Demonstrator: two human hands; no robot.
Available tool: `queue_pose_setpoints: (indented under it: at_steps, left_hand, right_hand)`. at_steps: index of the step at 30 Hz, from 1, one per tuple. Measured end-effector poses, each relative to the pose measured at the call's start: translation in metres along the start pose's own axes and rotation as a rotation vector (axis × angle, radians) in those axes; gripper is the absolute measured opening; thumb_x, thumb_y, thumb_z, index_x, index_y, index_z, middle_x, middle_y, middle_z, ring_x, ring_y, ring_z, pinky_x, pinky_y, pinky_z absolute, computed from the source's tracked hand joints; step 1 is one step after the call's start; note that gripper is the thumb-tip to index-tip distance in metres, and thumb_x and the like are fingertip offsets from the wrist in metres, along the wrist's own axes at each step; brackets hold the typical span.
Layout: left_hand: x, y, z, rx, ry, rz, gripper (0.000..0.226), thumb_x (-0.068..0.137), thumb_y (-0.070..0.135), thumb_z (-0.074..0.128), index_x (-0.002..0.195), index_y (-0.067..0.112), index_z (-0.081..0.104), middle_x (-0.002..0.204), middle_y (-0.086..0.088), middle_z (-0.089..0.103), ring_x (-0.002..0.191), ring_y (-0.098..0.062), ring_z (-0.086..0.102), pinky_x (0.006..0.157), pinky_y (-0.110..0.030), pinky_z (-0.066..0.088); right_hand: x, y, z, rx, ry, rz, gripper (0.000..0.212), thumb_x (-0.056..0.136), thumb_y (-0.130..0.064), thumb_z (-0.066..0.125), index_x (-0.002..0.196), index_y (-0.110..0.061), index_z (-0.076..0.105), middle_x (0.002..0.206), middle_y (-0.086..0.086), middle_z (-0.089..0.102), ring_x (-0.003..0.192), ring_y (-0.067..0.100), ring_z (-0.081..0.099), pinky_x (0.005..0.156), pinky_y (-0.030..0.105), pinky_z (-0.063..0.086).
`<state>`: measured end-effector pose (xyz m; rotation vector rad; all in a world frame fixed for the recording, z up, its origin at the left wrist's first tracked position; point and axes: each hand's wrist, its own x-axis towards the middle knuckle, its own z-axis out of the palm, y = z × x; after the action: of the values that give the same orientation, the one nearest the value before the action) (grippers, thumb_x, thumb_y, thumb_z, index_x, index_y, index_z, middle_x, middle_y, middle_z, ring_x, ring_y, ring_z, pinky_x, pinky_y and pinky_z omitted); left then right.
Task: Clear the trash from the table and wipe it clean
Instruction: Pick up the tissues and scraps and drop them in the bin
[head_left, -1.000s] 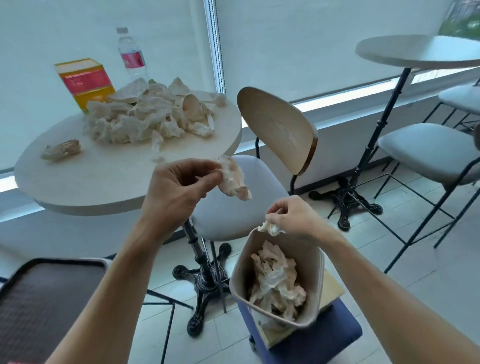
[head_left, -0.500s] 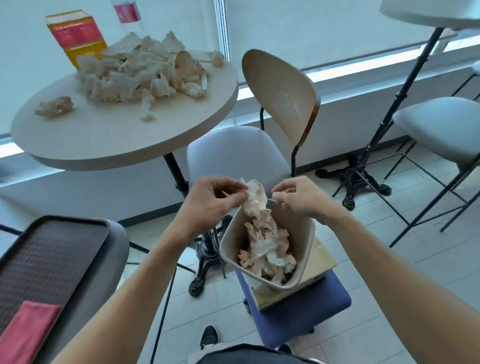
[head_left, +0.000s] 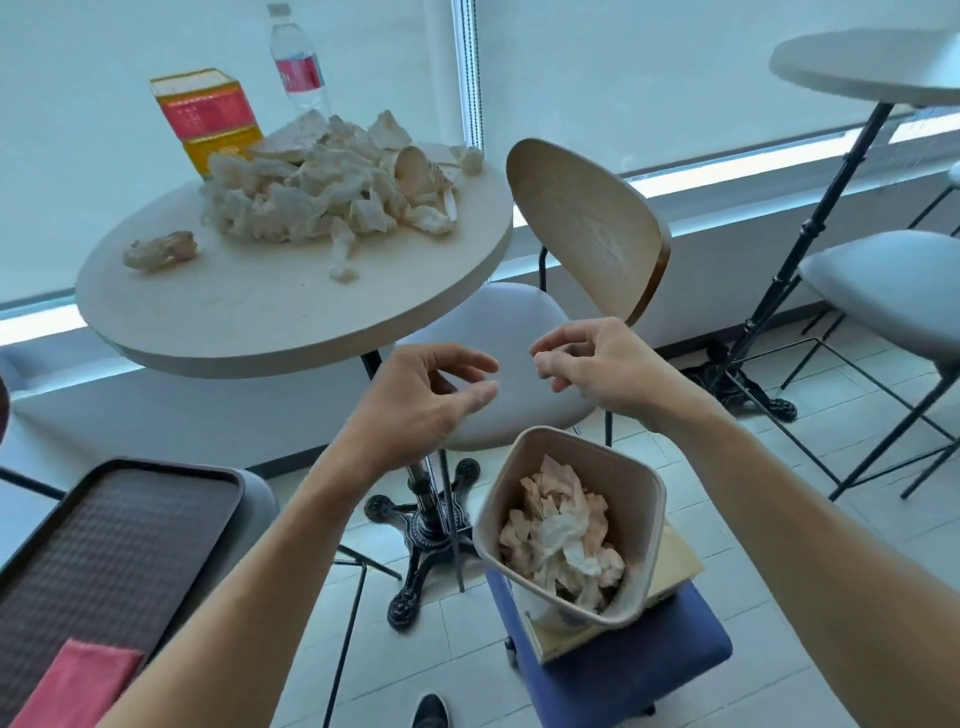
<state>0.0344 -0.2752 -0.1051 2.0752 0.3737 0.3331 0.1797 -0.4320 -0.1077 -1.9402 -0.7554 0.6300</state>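
Now that both wads have dropped into the beige square bin (head_left: 644, 499) at five o'clock, left hand (head_left: 415, 410) and right hand (head_left: 597, 369) hover empty, fingers loosely curled; the white crumpled-tissue heap (head_left: 322, 192) at eleven o'clock awaits.

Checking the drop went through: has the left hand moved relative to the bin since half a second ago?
Yes. The left hand has lifted away from the bin, now empty and above its rim; before, it held a tissue at the rim.

No legible text on any label.
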Motion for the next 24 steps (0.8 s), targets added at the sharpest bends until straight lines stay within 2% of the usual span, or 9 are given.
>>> queue_pose_setpoints:
  at_steps: [3,5,8,11,12,16,18,20,24]
  left_hand:
    - [0.007,0.013,-0.031,-0.019,0.058,0.05,0.013,0.084,0.021,0.074,0.096,0.026,0.074,0.089,0.004,0.071,0.064,-0.007,0.058,0.064,-0.023,0.053]
    - [0.011,0.021,-0.053,-0.03,0.077,0.078,0.013,0.084,0.021,0.074,0.096,0.027,0.074,0.089,0.003,0.073,0.07,-0.007,0.064,0.069,-0.024,0.056]
    - [0.02,0.026,-0.083,-0.025,0.122,0.099,0.013,0.084,0.024,0.074,0.095,0.03,0.073,0.087,0.006,0.073,0.067,-0.002,0.063,0.061,-0.019,0.052]
    - [0.029,0.024,-0.114,0.018,0.183,0.11,0.011,0.085,0.026,0.073,0.093,0.033,0.073,0.087,0.008,0.073,0.068,-0.002,0.063,0.066,-0.022,0.053]
    - [0.032,0.022,-0.125,0.03,0.201,0.11,0.011,0.084,0.027,0.072,0.093,0.033,0.073,0.087,0.008,0.073,0.068,-0.003,0.063,0.067,-0.023,0.052]
    - [0.044,0.008,-0.167,0.072,0.273,0.097,0.011,0.085,0.023,0.073,0.091,0.032,0.073,0.085,0.006,0.072,0.069,-0.002,0.064,0.065,-0.021,0.051]
    - [0.049,-0.002,-0.19,0.11,0.325,0.082,0.011,0.084,0.022,0.073,0.092,0.03,0.073,0.084,0.007,0.072,0.071,0.0,0.065,0.065,-0.02,0.051]
    - [0.054,-0.017,-0.216,0.143,0.39,0.046,0.011,0.083,0.023,0.074,0.091,0.031,0.073,0.085,0.008,0.072,0.074,-0.001,0.066,0.069,-0.022,0.052]
    - [0.066,-0.054,-0.263,0.255,0.481,-0.084,0.014,0.081,0.027,0.078,0.092,0.033,0.073,0.092,0.009,0.071,0.087,-0.009,0.066,0.069,-0.021,0.047]
  right_hand:
    - [0.013,-0.032,0.001,0.003,0.016,-0.077,0.011,0.096,-0.02,0.06,0.102,-0.016,0.069,0.096,0.007,0.071,0.078,0.009,0.063,0.055,0.006,0.043]
    - [0.023,-0.053,0.002,-0.006,0.048,-0.125,0.012,0.095,-0.02,0.061,0.101,-0.015,0.07,0.094,0.008,0.072,0.077,0.009,0.064,0.053,0.005,0.042]
    - [0.044,-0.082,0.004,-0.018,0.11,-0.2,0.009,0.093,-0.019,0.064,0.096,-0.016,0.072,0.089,0.009,0.073,0.071,0.007,0.064,0.056,0.008,0.045]
    - [0.07,-0.108,0.011,-0.049,0.141,-0.249,0.006,0.091,-0.022,0.066,0.092,-0.021,0.072,0.083,0.006,0.071,0.072,0.008,0.063,0.072,0.021,0.053]
    - [0.078,-0.116,0.014,-0.073,0.152,-0.26,0.007,0.091,-0.024,0.066,0.094,-0.022,0.071,0.08,0.002,0.069,0.073,0.008,0.062,0.072,0.022,0.052]
    - [0.111,-0.137,0.038,-0.178,0.192,-0.309,0.014,0.091,-0.019,0.063,0.104,-0.016,0.069,0.07,-0.012,0.057,0.065,0.001,0.055,0.06,0.01,0.042]
    - [0.124,-0.144,0.051,-0.251,0.209,-0.333,0.019,0.089,-0.017,0.063,0.108,-0.016,0.066,0.072,-0.012,0.057,0.064,0.001,0.054,0.056,0.007,0.041]
    - [0.135,-0.148,0.064,-0.319,0.215,-0.343,0.027,0.088,-0.021,0.066,0.114,-0.021,0.065,0.084,-0.004,0.055,0.071,0.008,0.053,0.059,0.011,0.039]
    - [0.152,-0.159,0.09,-0.472,0.298,-0.378,0.032,0.087,-0.028,0.064,0.12,-0.031,0.062,0.101,0.002,0.052,0.101,0.019,0.05,0.082,0.024,0.037]
